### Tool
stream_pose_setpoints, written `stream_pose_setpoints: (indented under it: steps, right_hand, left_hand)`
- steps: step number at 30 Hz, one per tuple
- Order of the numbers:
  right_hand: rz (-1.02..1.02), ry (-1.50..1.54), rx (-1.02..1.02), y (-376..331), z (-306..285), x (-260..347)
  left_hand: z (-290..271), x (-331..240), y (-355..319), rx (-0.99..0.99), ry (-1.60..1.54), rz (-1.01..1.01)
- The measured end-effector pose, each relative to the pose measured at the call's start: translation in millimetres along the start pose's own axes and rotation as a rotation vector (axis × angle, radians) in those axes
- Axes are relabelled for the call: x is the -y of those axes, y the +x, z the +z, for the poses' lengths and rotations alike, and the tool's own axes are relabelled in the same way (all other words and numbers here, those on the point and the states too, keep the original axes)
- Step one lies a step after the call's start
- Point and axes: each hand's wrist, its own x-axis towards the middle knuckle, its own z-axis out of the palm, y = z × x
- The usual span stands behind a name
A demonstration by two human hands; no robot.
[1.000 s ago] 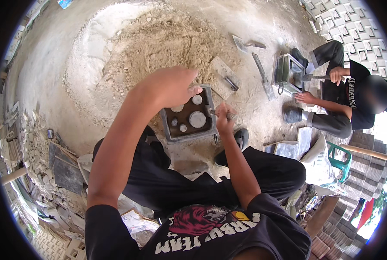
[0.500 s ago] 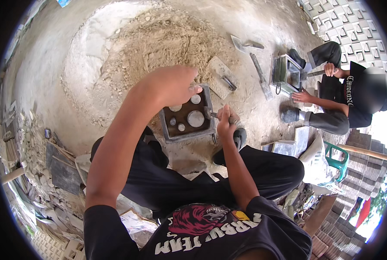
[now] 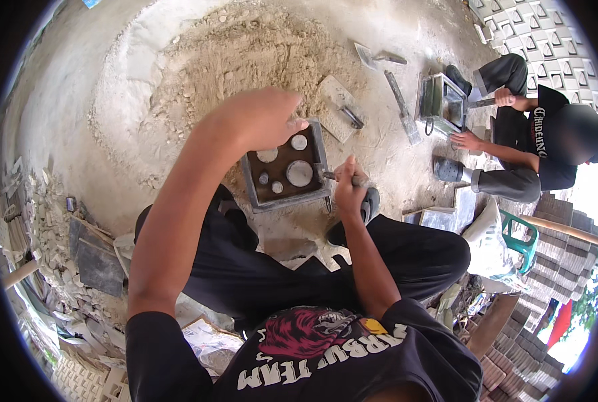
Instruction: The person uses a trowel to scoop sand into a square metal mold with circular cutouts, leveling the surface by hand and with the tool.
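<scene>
Well, your square mould [image 3: 291, 202] sits between your hands: your left hand [image 3: 272, 120] is at its eleven o'clock corner, and your right hand [image 3: 350, 181] is just past three o'clock, well apart from it and clamped round a handled tool [image 3: 361, 181] that points at the mould's wall. Inside, pale discs [image 3: 299, 173] of mixed sizes sit in brown fill [image 3: 280, 170]. Off at two o'clock, a co-worker's box [image 3: 434, 100] has contents too dim to make out. Your left hand covers the mould's far corner; you cannot tell whether its fingers grip anything. The tool's working end is unclear.
</scene>
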Motion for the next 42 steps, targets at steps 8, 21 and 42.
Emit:
stream_pose_setpoints:
  steps: [8, 21, 42]
  right_hand:
    - [-0.011, -0.106, -0.041, -6, -4, 7]
    - [-0.138, 0.279, -0.121, 21, -15, 54]
    - [-0.120, 0.205, 0.272, -20, -17, 48]
  left_hand:
    - [-2, -8, 4, 0.020, 0.005, -0.007]
    - [2, -18, -18, 0.084, 0.017, -0.081]
    - [-19, 62, -12, -0.450, 0.122, 0.056]
